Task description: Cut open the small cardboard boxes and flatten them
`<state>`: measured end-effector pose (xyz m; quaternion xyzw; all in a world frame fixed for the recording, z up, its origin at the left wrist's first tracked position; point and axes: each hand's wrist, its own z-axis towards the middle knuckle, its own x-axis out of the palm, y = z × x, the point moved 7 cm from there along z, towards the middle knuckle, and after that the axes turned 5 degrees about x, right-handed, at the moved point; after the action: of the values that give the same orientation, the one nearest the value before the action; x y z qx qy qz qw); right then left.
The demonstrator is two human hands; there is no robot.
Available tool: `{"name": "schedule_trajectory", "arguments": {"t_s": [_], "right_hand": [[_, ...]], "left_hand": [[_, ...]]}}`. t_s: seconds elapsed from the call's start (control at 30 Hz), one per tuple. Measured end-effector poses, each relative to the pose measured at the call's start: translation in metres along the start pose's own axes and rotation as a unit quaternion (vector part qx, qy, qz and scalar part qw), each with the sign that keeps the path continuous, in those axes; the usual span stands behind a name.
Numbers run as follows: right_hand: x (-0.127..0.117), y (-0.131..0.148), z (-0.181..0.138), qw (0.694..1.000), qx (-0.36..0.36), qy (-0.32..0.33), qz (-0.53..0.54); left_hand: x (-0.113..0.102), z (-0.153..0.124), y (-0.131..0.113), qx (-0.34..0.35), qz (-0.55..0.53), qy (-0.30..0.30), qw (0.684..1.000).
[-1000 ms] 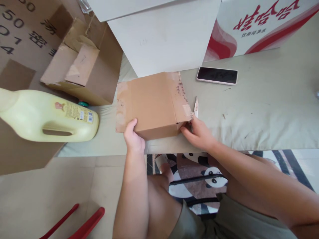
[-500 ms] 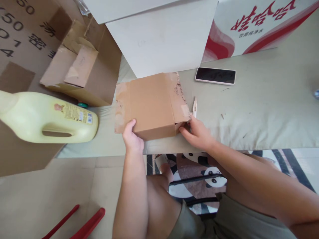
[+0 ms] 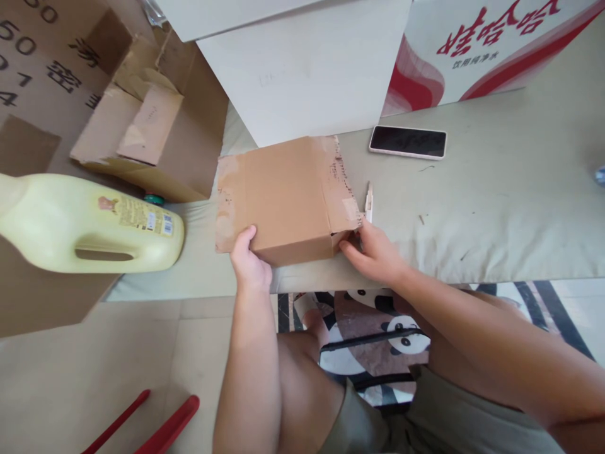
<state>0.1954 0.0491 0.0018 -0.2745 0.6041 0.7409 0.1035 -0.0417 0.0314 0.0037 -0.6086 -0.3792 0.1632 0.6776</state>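
A small brown cardboard box (image 3: 283,189) rests on the pale green cloth surface (image 3: 472,221), its torn, tape-marked flaps sticking out at the left and right. My left hand (image 3: 250,261) grips the near left corner, thumb on the top face and the other fingers hidden beneath. At the near right corner, my right hand (image 3: 373,252) holds the edge of the right flap; some of its fingertips are out of sight behind the cardboard. Just beyond that hand lies a white utility knife (image 3: 369,200), partly covered by the hand.
Behind stand a white box (image 3: 302,82) and a red-and-white water carton (image 3: 472,57). A phone (image 3: 407,142) lies at the right. On the left are a yellow jug (image 3: 94,224) and an opened carton (image 3: 189,120). Red bars (image 3: 170,425) show low left.
The view has shifted very slightly. Both hands keep their hold on the cardboard box, which has stayed in nearly the same place.
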Motion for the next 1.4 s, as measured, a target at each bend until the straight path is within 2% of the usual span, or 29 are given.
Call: {"name": "schedule_trajectory", "arguments": {"t_s": [0.77,1.4], "right_hand": [[0.0,0.002,-0.0009,1.0,-0.012,-0.007,-0.017],[0.001,0.002,-0.0004,1.0,-0.01,-0.003,-0.015]], "left_hand": [[-0.0012,-0.0009,0.0009,-0.011,-0.024,-0.025,0.999],[-0.0007,-0.0013,0.0008,-0.008,-0.009,-0.018,1.0]]}}
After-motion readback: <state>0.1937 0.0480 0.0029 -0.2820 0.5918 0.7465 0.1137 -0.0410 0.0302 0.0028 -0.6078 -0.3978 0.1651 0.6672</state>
